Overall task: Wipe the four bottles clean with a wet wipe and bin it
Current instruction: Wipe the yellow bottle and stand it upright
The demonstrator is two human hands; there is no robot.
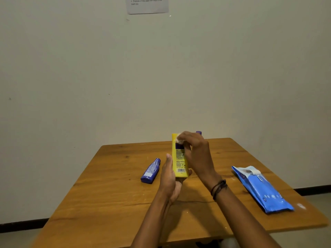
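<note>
Head view: left grip [169, 178] holds yellow bottle [179, 162]; right grip [195, 151] pinches wipe [179, 139] atop.

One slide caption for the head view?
Left hand holds a yellow bottle while the right hand rubs its upper end with a wet wipe.

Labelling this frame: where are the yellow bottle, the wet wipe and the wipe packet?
yellow bottle [179, 164]: head view, label above barcode.
wet wipe [179, 140]: head view, bunched white edge.
wipe packet [263, 191]: head view, blue middle.
</note>
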